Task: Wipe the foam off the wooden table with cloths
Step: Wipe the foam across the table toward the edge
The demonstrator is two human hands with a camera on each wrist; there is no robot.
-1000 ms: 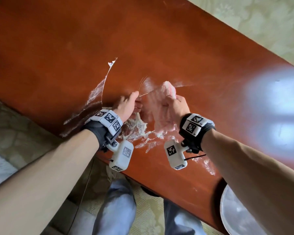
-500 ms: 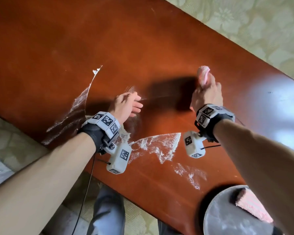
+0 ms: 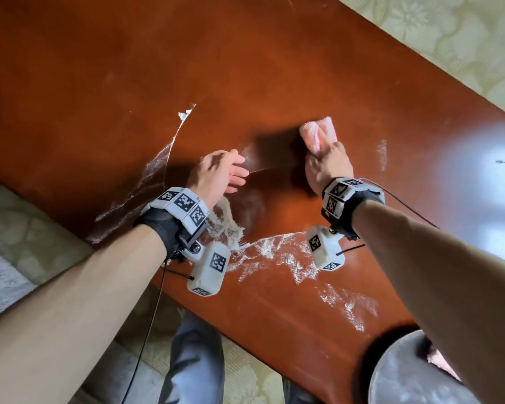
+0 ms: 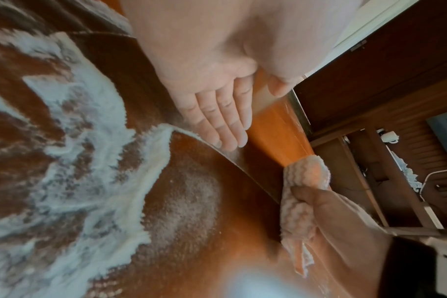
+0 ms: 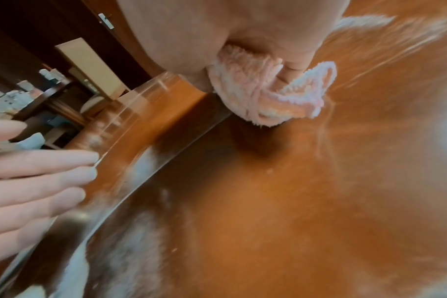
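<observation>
The reddish wooden table (image 3: 245, 68) carries white foam (image 3: 277, 252) smeared near its front edge, with thin streaks (image 3: 158, 164) arcing to the left. My right hand (image 3: 327, 167) grips a bunched pink cloth (image 3: 318, 135) and presses it on the table. The same pink cloth (image 5: 265, 94) bulges from under my palm in the right wrist view, and the cloth (image 4: 299, 201) also shows in the left wrist view. My left hand (image 3: 225, 173) lies flat on the wood with straight fingers (image 4: 225, 121), holding nothing, beside thick foam (image 4: 72, 161).
A round grey basin (image 3: 405, 380) with a pink cloth (image 3: 440, 363) in it sits beyond the table's front right corner, partly behind my right forearm. Pale patterned carpet (image 3: 449, 33) surrounds the table. My legs (image 3: 193, 360) stand at the near edge.
My right hand swept the pink cloth from the centre out to the right and up, clearing foam there, then drew back slightly left. The left hand stayed flat in place.
</observation>
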